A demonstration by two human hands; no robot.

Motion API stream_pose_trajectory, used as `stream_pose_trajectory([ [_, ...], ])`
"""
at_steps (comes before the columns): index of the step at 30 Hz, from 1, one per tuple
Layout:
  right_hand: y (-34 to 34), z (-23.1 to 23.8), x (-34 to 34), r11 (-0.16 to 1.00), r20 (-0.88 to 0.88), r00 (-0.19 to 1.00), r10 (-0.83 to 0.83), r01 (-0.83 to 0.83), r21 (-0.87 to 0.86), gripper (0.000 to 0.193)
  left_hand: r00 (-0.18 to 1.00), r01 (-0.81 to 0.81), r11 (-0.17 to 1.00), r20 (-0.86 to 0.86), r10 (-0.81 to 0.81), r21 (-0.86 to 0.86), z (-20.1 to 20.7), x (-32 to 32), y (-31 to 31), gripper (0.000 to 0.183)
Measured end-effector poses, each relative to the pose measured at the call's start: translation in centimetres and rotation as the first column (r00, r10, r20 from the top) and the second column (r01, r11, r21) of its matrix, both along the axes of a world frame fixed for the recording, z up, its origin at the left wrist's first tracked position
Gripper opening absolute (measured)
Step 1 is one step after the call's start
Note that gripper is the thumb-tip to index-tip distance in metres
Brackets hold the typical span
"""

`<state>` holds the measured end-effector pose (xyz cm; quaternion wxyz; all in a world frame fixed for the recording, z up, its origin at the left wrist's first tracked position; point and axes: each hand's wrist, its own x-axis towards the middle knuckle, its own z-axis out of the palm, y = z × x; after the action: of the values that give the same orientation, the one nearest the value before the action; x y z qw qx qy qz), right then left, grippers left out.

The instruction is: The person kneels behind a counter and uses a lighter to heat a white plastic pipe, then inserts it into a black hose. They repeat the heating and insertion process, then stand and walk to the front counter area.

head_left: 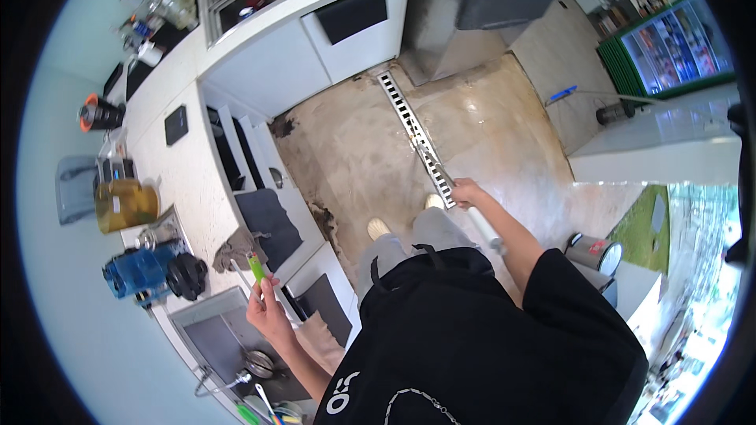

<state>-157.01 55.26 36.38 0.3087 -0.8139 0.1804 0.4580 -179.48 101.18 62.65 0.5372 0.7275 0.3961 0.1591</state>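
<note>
My left hand [269, 313] is closed on a slim bright-green object [256, 267], held up beside the counter's edge; its kind cannot be made out. Just beyond it a crumpled grey-brown cloth [236, 249] lies on the counter edge. My right hand [466, 193] grips a long-handled tool [483, 228] with a white grip and a thin metal shaft. The shaft slants down toward the slotted floor drain [400, 109]; its far end is too blurred to name. The drain strip runs across the wet, stained floor [339, 138] in front of my feet.
The white counter [150, 138] curves along the left with a sink [228, 338], a blue jug [140, 269] and a yellow-filled container [126, 205]. A grey bin [592, 253] stands at right. A pole with a blue head [562, 94] leans by the wall, near a lit drinks fridge [679, 43].
</note>
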Motion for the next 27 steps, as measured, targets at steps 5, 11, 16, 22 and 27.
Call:
stream_pose_trajectory([
  [5,-13.7,4.7,-6.3,0.883,-0.129,0.909,-0.397,0.416,0.216,0.068,0.975,0.218,0.976,0.035,-0.219,0.029,-0.5,6.7,-2.6,0.029],
  [11,-26.8,10.8,-16.1,0.889,0.048,0.889,-0.455,0.45,0.084,0.066,0.872,0.476,0.863,0.035,-0.488,0.169,-2.6,16.8,-14.2,0.03],
  [16,-38.7,11.7,-18.4,0.899,0.178,0.889,-0.423,0.437,-0.044,0.062,0.813,0.57,0.817,0.087,-0.576,0.084,-3.8,23.2,-29.0,0.031],
  [22,-53.5,10.8,-13.0,0.588,0.151,0.57,-0.808,0.794,0.155,0.046,0.753,0.655,0.755,0.112,-0.648,-0.04,-3.2,24.8,-45.2,0.031],
  [27,-66.6,12.0,-3.0,0.464,0.095,0.456,-0.885,0.841,0.277,0.044,0.758,0.651,0.759,0.071,-0.648,-0.012,-3.5,28.8,-51.5,0.031],
])
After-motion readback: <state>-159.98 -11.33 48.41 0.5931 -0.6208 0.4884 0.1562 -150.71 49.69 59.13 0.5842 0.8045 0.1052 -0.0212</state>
